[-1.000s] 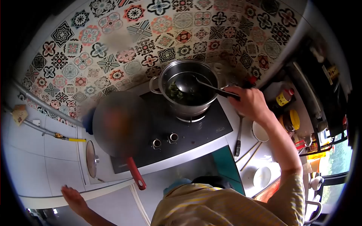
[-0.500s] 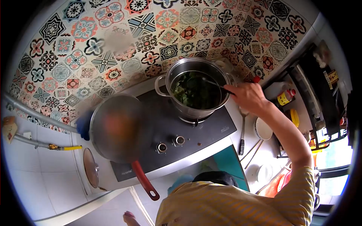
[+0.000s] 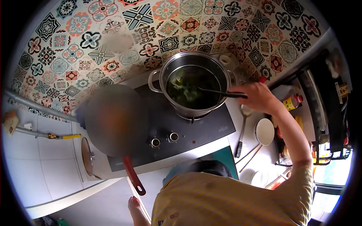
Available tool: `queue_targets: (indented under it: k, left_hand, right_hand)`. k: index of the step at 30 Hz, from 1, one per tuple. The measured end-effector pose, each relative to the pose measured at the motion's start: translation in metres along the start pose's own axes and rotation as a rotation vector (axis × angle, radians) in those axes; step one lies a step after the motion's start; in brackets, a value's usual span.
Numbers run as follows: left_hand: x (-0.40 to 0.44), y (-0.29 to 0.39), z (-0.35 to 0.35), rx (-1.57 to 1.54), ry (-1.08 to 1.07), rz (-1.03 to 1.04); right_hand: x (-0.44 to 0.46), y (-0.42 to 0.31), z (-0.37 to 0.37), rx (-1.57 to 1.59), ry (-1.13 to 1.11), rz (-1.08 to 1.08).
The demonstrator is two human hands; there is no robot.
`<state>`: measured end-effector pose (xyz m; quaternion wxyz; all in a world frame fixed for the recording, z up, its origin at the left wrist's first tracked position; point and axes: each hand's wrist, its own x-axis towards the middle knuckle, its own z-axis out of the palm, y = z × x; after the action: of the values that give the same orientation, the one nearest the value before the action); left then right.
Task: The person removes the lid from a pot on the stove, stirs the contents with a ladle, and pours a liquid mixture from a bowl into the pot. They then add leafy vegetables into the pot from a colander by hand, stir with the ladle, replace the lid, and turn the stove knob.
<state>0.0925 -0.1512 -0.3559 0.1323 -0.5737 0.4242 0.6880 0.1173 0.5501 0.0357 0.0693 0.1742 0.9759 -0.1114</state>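
My right hand (image 3: 258,97) is closed around the black handle of a cooking utensil (image 3: 222,93), which reaches over the rim of a steel pot (image 3: 164,81). Its working end is under the liquid, so I cannot tell its kind. Dark leafy greens (image 3: 184,88) float in the pot's liquid. My left hand (image 3: 134,203) hangs low beside my body, below the stove, fingers curled in and nothing visible in them. Nearest to it is the red handle of a frying pan (image 3: 133,177); hand and handle are apart. Steam blurs the pan's orange-brown contents.
The pot and pan stand on a black gas stove (image 3: 158,109) with two knobs. On the right counter lie a turner (image 3: 242,132), a white bowl (image 3: 265,132) and chopsticks (image 3: 249,158). A lid (image 3: 87,156) leans at left. A bottle rack (image 3: 298,113) stands right.
The utensil has swung flatter, its handle now reaching further over the pot, and the greens have shifted. My left hand has risen slightly. The camera view has shifted a little.
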Motion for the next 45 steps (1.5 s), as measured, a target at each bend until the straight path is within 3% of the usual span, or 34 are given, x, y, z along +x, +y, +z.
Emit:
queue_targets:
  k: [5, 9, 13, 14, 17, 21, 24, 28, 33, 35, 40, 43, 45]
  left_hand:
    - [0.005, -0.014, -0.011, 0.05, 0.018, -0.002]
    - [0.0, -0.014, 0.003, 0.063, -0.033, -0.035]
    - [-0.003, -0.013, 0.008, 0.127, -0.181, 0.005]
    - [-0.022, -0.014, 0.024, 0.115, -0.113, 0.015]
    - [-0.017, -0.015, 0.015, 0.17, -0.187, -0.003]
    - [-0.029, -0.029, 0.004, 0.064, -0.22, 0.026]
    - [-0.021, -0.037, -0.004, 0.096, -0.376, 0.064]
    - [-0.018, -0.033, 0.009, 0.087, -0.396, 0.07]
    - [-0.035, -0.032, 0.028, 0.118, -0.37, 0.107]
    - [-0.028, -0.03, 0.026, 0.113, -0.39, 0.087]
    - [0.01, -0.033, 0.028, 0.138, -0.215, -0.011]
    - [0.008, -0.031, 0.021, 0.094, -0.5, -0.043]
    - [-0.005, -0.029, 0.036, 0.093, -0.389, -0.045]
  right_hand:
    - [-0.033, 0.006, -0.034, -0.087, 0.067, -0.123]
    - [0.005, -0.004, 0.0, -0.133, -0.019, -0.125]
    - [0.029, -0.006, 0.047, -0.207, 0.166, -0.041]
    - [0.032, -0.006, 0.053, -0.215, 0.203, -0.019]
    - [0.015, 0.001, 0.041, -0.094, 0.35, -0.07]
    - [0.01, 0.005, 0.019, -0.173, 0.189, 0.169]
    - [0.04, -0.001, 0.044, -0.039, 0.144, 0.216]
    - [0.06, 0.014, 0.049, 0.516, -0.048, 0.209]
    - [-0.004, -0.01, 0.005, 0.174, -0.05, 0.094]
    - [-0.026, -0.008, -0.009, 0.144, 0.094, -0.065]
    - [-0.027, -0.011, -0.018, 0.078, -0.01, -0.036]
    - [0.003, -0.03, 0.015, -0.083, -0.091, 0.064]
    - [0.013, -0.025, 0.048, -0.122, 0.177, -0.074]
